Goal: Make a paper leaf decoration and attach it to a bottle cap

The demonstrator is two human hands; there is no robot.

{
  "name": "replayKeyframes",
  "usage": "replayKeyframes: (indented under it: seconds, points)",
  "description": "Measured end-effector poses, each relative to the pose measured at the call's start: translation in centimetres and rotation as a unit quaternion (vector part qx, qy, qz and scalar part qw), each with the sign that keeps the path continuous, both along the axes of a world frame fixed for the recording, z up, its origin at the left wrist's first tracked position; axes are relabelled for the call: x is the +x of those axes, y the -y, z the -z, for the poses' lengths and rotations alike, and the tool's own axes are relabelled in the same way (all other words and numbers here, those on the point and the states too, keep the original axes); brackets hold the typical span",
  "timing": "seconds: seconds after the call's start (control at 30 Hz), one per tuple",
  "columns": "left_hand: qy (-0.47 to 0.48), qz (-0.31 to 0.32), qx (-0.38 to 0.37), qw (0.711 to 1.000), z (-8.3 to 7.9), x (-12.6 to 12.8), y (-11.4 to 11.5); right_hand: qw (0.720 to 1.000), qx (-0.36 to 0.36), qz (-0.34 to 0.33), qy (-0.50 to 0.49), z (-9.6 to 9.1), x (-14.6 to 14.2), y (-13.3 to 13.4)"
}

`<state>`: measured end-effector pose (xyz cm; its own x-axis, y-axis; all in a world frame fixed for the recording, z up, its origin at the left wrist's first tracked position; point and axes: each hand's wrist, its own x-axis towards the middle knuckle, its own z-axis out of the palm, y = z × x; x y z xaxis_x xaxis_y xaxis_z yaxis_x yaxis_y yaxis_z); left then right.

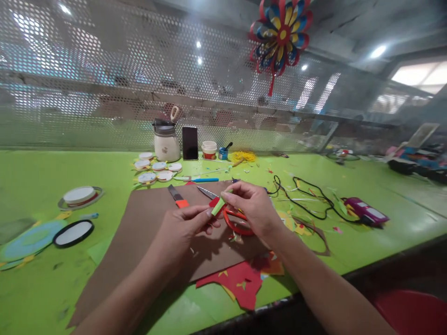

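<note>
My left hand (191,222) pinches the lower end of a small green paper strip (219,206), with a bit of red paper showing beside it. The strip's upper end is between the thumb and finger of my right hand (250,203). Both hands are above a brown board (146,232). Under my right hand lie scissors with red-orange handles (237,229), their blades (206,191) pointing away to the left. A cutter with an orange part (180,203) rests on the board to the left of the scissors.
Red paper scraps (240,284) lie at the board's near edge. On the green table (115,172) stand a kettle (166,144), a phone (190,143) and small round discs (165,175). A purple device (366,212) with a black cord is at right. A paper flower (283,35) hangs above.
</note>
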<state>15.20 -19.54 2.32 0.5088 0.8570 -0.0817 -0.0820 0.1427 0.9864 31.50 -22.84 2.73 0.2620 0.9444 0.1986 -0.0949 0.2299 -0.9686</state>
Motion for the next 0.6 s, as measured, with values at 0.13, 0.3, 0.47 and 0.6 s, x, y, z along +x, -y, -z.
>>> replayKeyframes:
  seconds: [0.13, 0.3, 0.47, 0.6]
  points:
    - [0.01, -0.013, -0.016, 1.0, -0.2, 0.07, 0.1, 1.0, 0.008, 0.019, 0.005, 0.01, -0.25, 0.0]
    - [0.002, 0.001, -0.023, 1.0, -0.24, 0.01, -0.23, 0.999, 0.02, 0.027, 0.028, 0.25, -0.15, -0.14]
    - [0.006, 0.001, -0.024, 1.0, -0.02, -0.06, -0.29, 0.998, 0.027, 0.033, 0.044, 0.46, -0.03, -0.15]
    - [0.013, 0.005, -0.036, 0.999, 0.06, -0.06, -0.23, 0.996, 0.046, 0.042, 0.062, 0.36, -0.23, -0.08]
